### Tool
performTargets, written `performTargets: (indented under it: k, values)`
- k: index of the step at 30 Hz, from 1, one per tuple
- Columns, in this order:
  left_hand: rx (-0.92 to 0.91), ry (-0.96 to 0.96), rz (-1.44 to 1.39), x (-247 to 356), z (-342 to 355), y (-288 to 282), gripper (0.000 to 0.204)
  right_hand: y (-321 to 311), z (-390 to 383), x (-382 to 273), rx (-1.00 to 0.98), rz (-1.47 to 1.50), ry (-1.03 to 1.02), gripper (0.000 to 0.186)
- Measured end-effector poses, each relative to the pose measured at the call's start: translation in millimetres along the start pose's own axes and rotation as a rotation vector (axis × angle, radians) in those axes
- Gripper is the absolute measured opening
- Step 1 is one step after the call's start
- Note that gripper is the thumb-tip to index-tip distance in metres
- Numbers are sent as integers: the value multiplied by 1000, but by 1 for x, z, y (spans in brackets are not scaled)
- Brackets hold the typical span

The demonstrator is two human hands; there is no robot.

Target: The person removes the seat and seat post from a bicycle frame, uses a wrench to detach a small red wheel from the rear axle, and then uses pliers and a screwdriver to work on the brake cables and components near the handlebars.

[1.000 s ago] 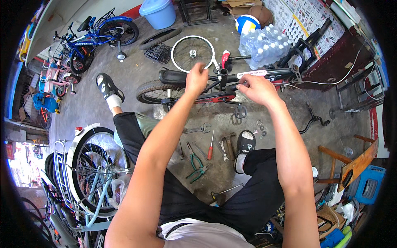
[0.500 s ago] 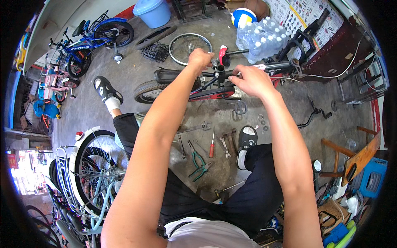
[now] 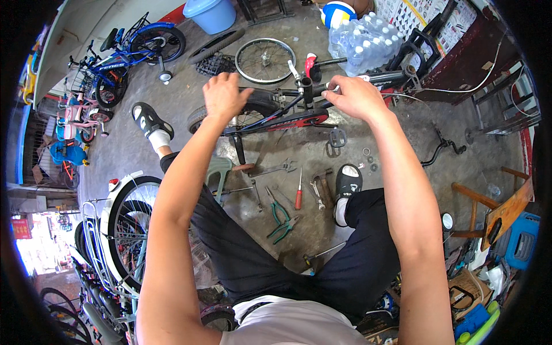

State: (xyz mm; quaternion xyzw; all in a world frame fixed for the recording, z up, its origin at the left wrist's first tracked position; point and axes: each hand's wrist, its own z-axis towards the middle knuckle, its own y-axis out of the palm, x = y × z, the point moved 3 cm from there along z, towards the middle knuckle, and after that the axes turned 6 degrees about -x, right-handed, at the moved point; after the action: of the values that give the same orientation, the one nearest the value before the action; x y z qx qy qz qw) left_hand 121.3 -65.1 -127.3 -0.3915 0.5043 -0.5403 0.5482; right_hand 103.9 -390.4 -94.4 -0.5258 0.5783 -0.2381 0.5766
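Observation:
A black and red bicycle (image 3: pixel 296 119) lies across the floor in front of me, without a saddle on its open seat tube (image 3: pixel 307 92). My left hand (image 3: pixel 225 99) is over the rear wheel (image 3: pixel 198 119), fingers stretched and thumb apart, holding nothing that I can see. My right hand (image 3: pixel 357 96) curls over the frame tube just right of the seat tube; its fingertips are partly hidden. A pale lever (image 3: pixel 294 70) sticks up beside the seat tube. Below the chain guard a pedal (image 3: pixel 338 137) hangs over the floor.
Between my feet lie green-handled pliers (image 3: pixel 282 221), a red screwdriver (image 3: pixel 298 192), a hammer (image 3: pixel 326 187) and wrenches (image 3: pixel 317 194). A loose wheel (image 3: pixel 265 60) and a pack of bottles (image 3: pixel 365 46) lie beyond the bicycle. A white-fendered bicycle (image 3: pixel 123 230) stands left, a wooden stool (image 3: pixel 506 207) right.
My left hand has left the seat tube and moved left over the rear wheel, uncovering the pale lever. My right hand remains at the frame tube.

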Motion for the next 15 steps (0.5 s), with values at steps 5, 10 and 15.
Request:
performTargets:
  k: [5, 10, 15]
  values:
    - [-184, -459, -365, -71, -24, 29, 67, -3, -3, -6, -26, 15, 20, 42]
    - [-240, -522, -294, -65, -21, 41, 72, 0, -5, -3, -19, -2, 22, 42]
    - [-142, -580, -324, -67, -23, 40, 68, -1, -3, 6, 1, 19, 9, 43]
